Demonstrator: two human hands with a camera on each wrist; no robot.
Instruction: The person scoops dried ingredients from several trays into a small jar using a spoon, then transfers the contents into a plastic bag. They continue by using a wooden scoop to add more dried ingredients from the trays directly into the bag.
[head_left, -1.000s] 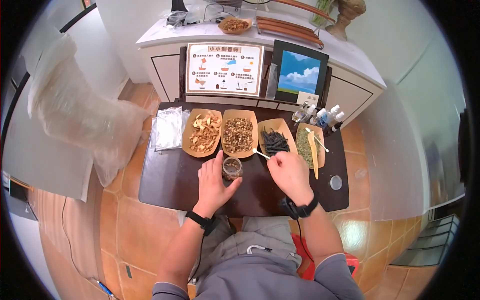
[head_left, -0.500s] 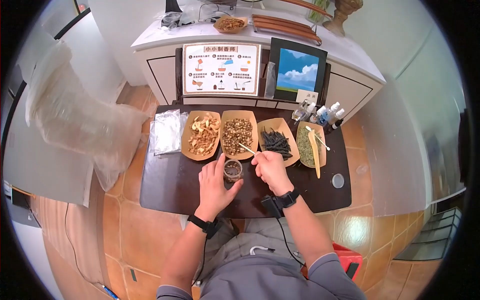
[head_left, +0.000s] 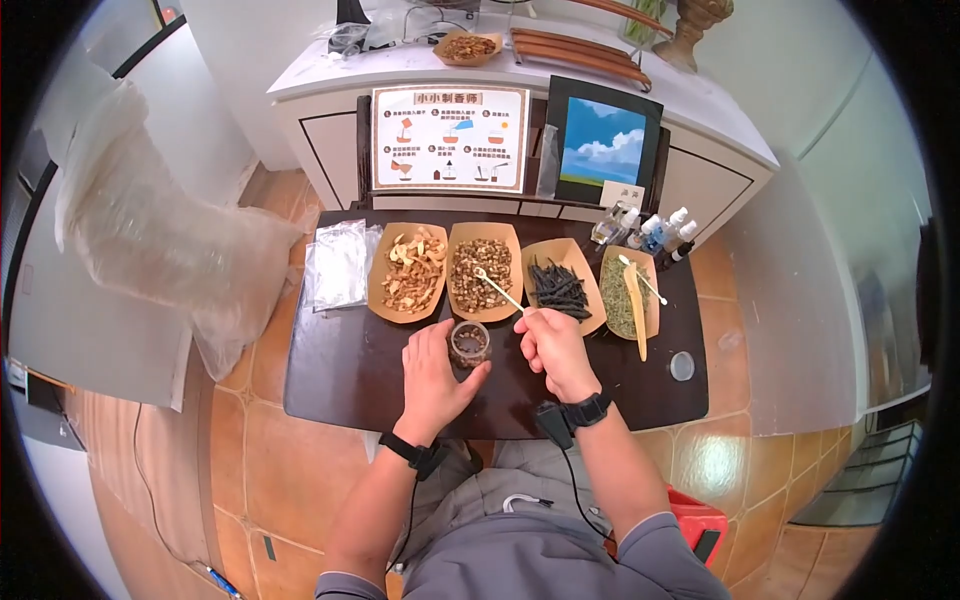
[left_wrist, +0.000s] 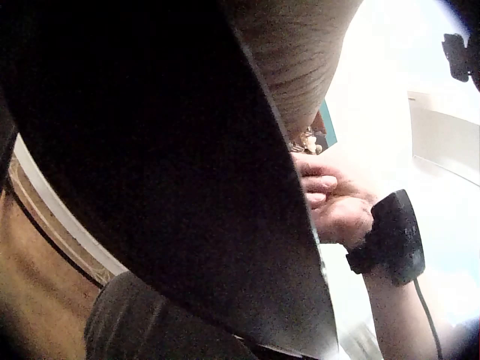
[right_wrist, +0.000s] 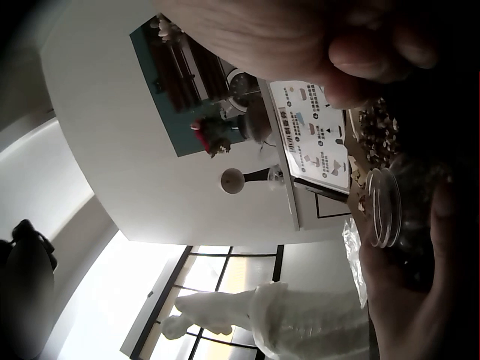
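My left hand point(head_left: 432, 370) curves round a small clear jar point(head_left: 470, 343), fingers on its left side and thumb at its near side. Some brown pieces lie inside the jar. In the right wrist view the jar's clear threaded rim point(right_wrist: 384, 207) shows above that hand. My right hand point(head_left: 557, 350) pinches the handle of a thin, pale little spoon point(head_left: 505, 293). The spoon's tip is over the brown chopped pieces point(head_left: 484, 262) in the second paper tray point(head_left: 505, 237). The table edge blocks most of the left wrist view.
Paper trays of pale slices point(head_left: 412, 265), dark sticks point(head_left: 558, 288) and dried green herb point(head_left: 622, 300) flank the second tray. A wooden scoop point(head_left: 636, 310) and another spoon lie on the herb. Silvery bags point(head_left: 338, 265), spray bottles point(head_left: 650, 235) and a clear lid point(head_left: 682, 366) sit nearby.
My right hand moved left from near the dark sticks, bringing the spoon's tip over the brown chopped pieces. My left hand stays at the jar.
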